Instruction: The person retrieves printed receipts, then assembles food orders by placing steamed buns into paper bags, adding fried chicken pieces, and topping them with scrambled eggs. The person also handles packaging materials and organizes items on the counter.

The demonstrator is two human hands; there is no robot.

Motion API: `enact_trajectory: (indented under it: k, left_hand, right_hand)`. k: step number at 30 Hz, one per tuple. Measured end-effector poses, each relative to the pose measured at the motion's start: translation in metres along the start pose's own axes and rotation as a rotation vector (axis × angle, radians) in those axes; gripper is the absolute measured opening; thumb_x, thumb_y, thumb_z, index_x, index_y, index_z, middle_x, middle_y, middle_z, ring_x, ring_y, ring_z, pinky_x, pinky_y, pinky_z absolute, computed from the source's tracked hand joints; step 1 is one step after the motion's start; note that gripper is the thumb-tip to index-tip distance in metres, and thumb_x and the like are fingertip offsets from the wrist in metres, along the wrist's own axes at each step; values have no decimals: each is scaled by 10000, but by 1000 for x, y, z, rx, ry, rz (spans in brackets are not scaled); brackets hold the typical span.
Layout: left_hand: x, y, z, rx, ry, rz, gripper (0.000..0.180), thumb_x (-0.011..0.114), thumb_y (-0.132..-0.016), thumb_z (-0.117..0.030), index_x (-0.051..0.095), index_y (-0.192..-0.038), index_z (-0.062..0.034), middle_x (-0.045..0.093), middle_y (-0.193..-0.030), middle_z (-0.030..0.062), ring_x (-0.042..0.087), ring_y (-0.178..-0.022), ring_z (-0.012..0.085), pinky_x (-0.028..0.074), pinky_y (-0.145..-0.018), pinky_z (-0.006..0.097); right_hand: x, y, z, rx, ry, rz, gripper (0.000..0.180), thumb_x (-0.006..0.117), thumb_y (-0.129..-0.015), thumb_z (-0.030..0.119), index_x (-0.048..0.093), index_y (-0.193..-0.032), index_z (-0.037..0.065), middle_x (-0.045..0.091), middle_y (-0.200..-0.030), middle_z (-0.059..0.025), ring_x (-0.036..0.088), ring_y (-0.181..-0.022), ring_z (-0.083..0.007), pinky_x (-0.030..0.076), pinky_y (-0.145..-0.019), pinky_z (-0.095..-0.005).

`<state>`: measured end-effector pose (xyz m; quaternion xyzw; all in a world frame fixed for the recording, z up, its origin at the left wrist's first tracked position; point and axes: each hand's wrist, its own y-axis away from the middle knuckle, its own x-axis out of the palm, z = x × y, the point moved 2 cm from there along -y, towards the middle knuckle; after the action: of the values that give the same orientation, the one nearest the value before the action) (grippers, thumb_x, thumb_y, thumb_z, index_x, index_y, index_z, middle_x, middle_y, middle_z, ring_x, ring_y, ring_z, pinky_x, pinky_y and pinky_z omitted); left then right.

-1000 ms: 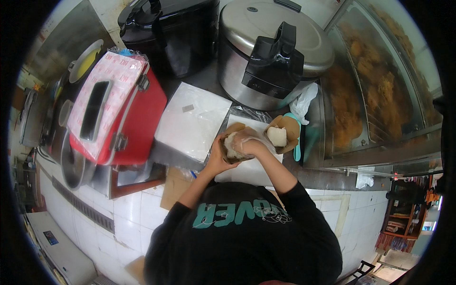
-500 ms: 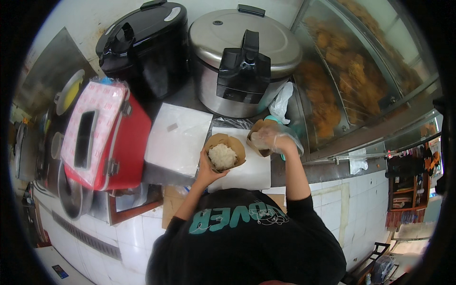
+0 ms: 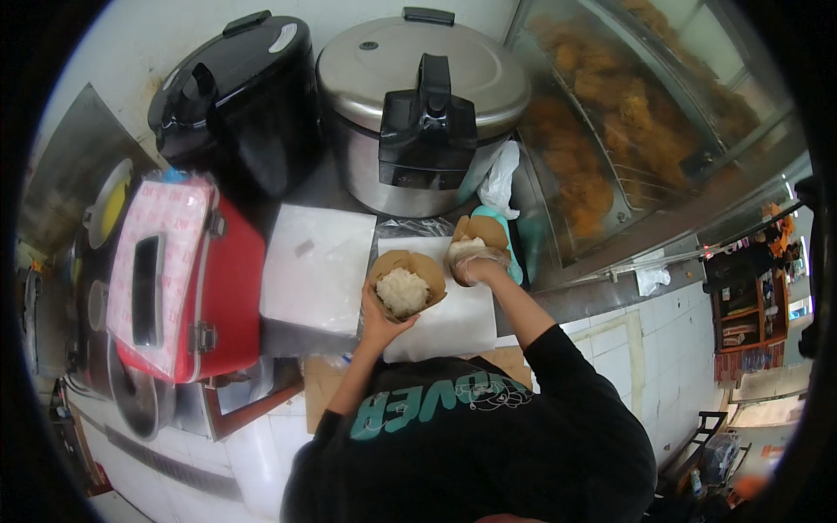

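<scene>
My left hand point(image 3: 384, 324) is wrapped around a brown paper food box point(image 3: 436, 281), whose flaps stand open. White cooked rice point(image 3: 402, 291) is heaped inside it. My right hand point(image 3: 476, 266), in a clear plastic glove, is curled at the near side of a second open brown paper box point(image 3: 490, 230). A white mass that looks like rice point(image 3: 465, 249) shows at that box's mouth, against the gloved fingers. The fingertips are hidden, so what they grip cannot be made out. White paper sheets point(image 3: 471, 336) lie on the counter under both hands.
A steel rice cooker point(image 3: 427, 87) and a black one point(image 3: 253, 96) stand behind. At the left is a red cooler box point(image 3: 231, 288) with a phone point(image 3: 148, 288) on its lid. A glass display case point(image 3: 610, 131) of fried food borders the right, near a turquoise object point(image 3: 513, 258).
My right hand has drawn back slightly toward me and left, out of the second box's mouth, and that box's flap shows more. My left hand still holds the rice box. The whole view has shifted slightly.
</scene>
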<state>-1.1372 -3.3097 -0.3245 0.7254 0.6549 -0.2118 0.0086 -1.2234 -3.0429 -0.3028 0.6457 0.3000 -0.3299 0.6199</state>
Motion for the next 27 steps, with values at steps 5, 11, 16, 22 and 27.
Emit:
enact_trajectory:
  k: [5, 11, 16, 22, 27]
  left_hand:
    - [-4, -1, -4, 54, 77, 8, 1207, 934, -551, -264, 181, -1442, 44, 351, -1376, 238, 423, -1280, 359, 377, -1078, 432]
    - [-8, -3, -4, 50, 238, 157, 1246, 931, -582, -172, 86, -1479, 16, 282, -1438, 222, 360, -1349, 328, 352, -1119, 430]
    - [-21, 2, -13, 49, 311, 176, 1266, 903, -623, -163, 13, -1512, -21, 215, -1490, 227, 322, -1369, 350, 302, -1136, 467]
    - [-52, 15, -23, 28, 151, 19, 1122, 799, -735, -207, 30, -1538, -49, 252, -1487, 253, 375, -1319, 389, 317, -1091, 491]
    - [-67, 11, -27, 46, 176, -71, 1043, 742, -766, -195, 58, -1541, -53, 298, -1473, 245, 431, -1268, 382, 343, -1059, 477]
  right_hand:
    - [-2, -20, -8, 2, 12, -52, 396, 556, -869, 246, 599, -1242, 120, 593, -1238, -88, 578, -1152, -217, 474, -922, -369]
    - [-31, 25, -8, -185, -47, -208, 248, 567, -867, 115, 641, -1103, 90, 669, -997, -90, 658, -959, -196, 532, -768, -338]
    - [-83, 205, -38, -286, -1041, -1078, 157, 547, -975, 154, 669, -967, 55, 684, -872, -56, 664, -789, -134, 514, -665, -257]
    - [-140, 315, -139, 627, -841, -1907, 311, 602, -939, 337, 530, -1097, 78, 565, -818, -119, 568, -750, -260, 460, -715, -398]
    - [-123, 276, -205, 578, -799, -1999, 266, 629, -936, 295, 524, -1021, 66, 537, -763, -109, 520, -666, -249, 447, -657, -390]
